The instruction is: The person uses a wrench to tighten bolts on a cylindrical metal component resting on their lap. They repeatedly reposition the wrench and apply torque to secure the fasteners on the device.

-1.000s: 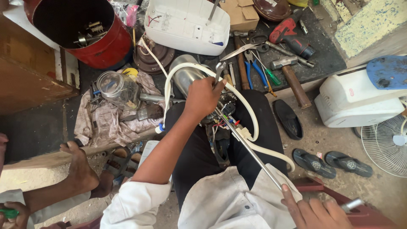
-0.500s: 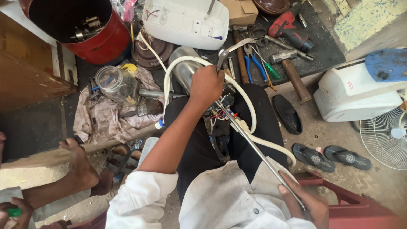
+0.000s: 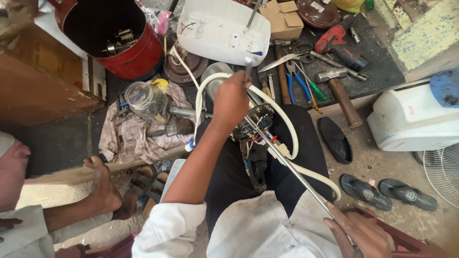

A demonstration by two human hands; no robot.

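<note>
- The left hand (image 3: pixel 231 101) is clenched around the top of a short grey tool shaft (image 3: pixel 248 67), just above the round motor (image 3: pixel 256 122) that sits on the person's lap.
- The right hand (image 3: pixel 363 231) grasps the lower end of a long metal rod (image 3: pixel 291 168); the rod runs slantwise up from that hand to the motor and meets it at its near edge.
- The motor rests on the black trousers (image 3: pixel 229 177), with red and black wires (image 3: pixel 260 139) showing just below it.
- A white hose (image 3: pixel 287 126) loops around the motor, arching over the left hand and trailing down past the rod toward the right knee.
- Beyond the motor lies a white plastic housing (image 3: pixel 222 28), and to that housing's left, further from the motor, a red bucket (image 3: pixel 119 40) holding metal parts.
- Left of the motor a clear glass jar (image 3: pixel 146 100) lies on a crumpled cloth (image 3: pixel 134 136).
- Right of the motor, on a dark mat (image 3: pixel 373 67), lie blue-handled pliers (image 3: pixel 299 81), a hammer (image 3: pixel 337 88) and a red drill (image 3: pixel 342 45).
- A pair of dark sandals (image 3: pixel 387 191) stands on the floor well to the right of the motor, below a white appliance casing (image 3: pixel 413 119).
- Another person's bare foot (image 3: pixel 105 186) rests on a wooden plank (image 3: pixel 71 174), well to the left of the motor.
</note>
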